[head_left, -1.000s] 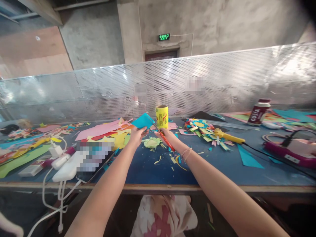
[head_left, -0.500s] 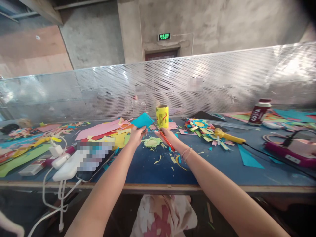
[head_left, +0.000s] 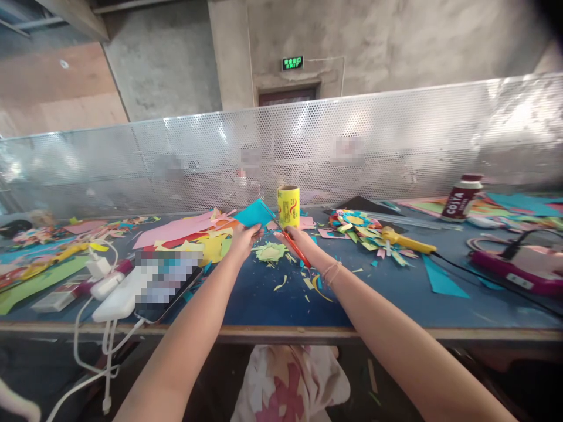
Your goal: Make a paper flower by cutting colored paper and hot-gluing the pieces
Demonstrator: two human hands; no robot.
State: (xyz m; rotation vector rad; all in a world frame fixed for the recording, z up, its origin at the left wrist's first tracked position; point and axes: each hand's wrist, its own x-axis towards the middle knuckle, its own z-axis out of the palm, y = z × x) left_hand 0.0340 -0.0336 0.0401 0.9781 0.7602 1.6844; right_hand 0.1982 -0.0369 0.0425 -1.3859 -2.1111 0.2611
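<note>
My left hand (head_left: pixel 246 239) pinches a piece of blue paper (head_left: pixel 254 213) and holds it up over the table. In my right hand (head_left: pixel 298 239) is a pair of scissors (head_left: pixel 301 254) with red handles, its blades at the paper's right edge. Whether the blades are parted there is too small to tell. Below and between the hands lies a green fringed paper flower (head_left: pixel 271 252) on the blue tabletop. Just behind my right hand stands a yellow printed tube (head_left: pixel 288 206).
Left lie pink paper sheets (head_left: pixel 176 230), a phone (head_left: pixel 162 296) and a white power bank (head_left: pixel 125 296) with cables. To the right are a colourful paper flower (head_left: pixel 354 220), a yellow glue gun (head_left: pixel 407 241), a purple power strip (head_left: pixel 514 275) and a bottle (head_left: pixel 461 198). A perforated metal screen (head_left: pixel 185 152) stands behind.
Both hands keep almost the same place, with the blue paper and scissors still held. The whole view has shifted very slightly.
</note>
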